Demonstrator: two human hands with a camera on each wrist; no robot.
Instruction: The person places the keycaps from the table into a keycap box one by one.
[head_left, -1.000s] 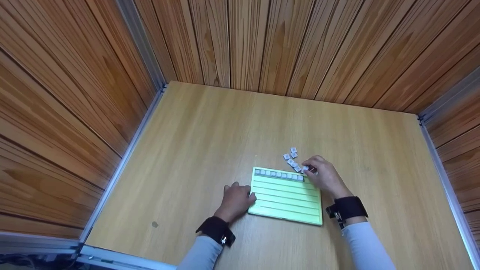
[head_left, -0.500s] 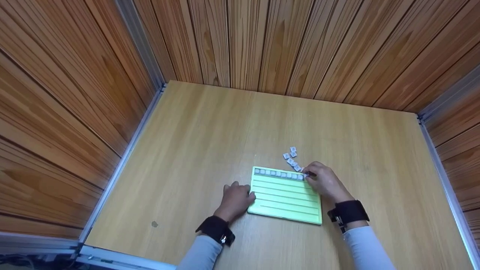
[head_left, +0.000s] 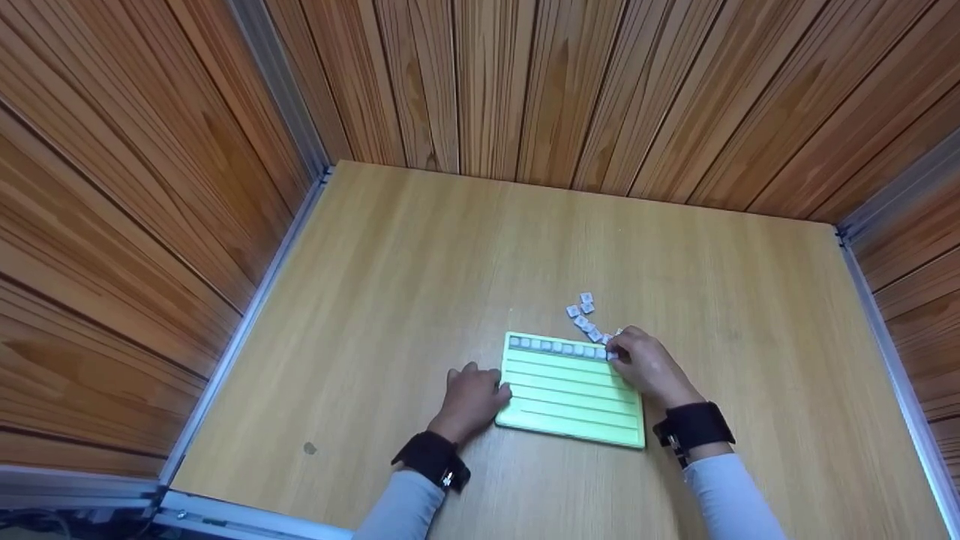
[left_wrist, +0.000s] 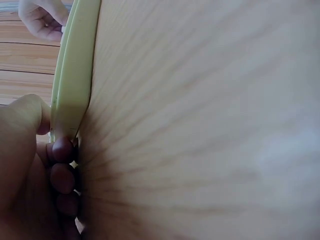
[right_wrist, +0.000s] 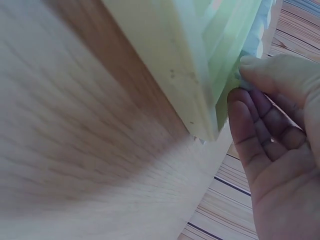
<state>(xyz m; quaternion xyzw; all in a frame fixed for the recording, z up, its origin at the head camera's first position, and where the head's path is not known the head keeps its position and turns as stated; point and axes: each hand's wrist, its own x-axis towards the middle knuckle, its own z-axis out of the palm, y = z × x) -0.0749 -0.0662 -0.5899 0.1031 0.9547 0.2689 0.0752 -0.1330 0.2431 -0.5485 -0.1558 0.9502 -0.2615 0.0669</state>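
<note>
My left hand [head_left: 472,399] grips the left edge of a light green ridged board [head_left: 568,405]. In the left wrist view its thumb [left_wrist: 36,111] lies at the board's upper rim, with the fingertips against the side. A row of small white tiles [head_left: 556,348] fills most of the board's top groove. At the right end of that row my right hand [head_left: 654,366] pinches another small white tile [head_left: 612,356] between thumb and fingers. The right wrist view shows this tile largely hidden by the fingertips, close over the groove.
Several loose white tiles [head_left: 581,322], with dark marks on them, lie on the wooden table [head_left: 420,262] just behind the board. Wood-plank walls [head_left: 487,90] stand behind and on both sides. A metal rail [head_left: 255,315] runs along the table's left edge.
My right hand has come from beside the loose tiles down to the end of the top groove, carrying a tile. The left hand and board have stayed nearly still.
</note>
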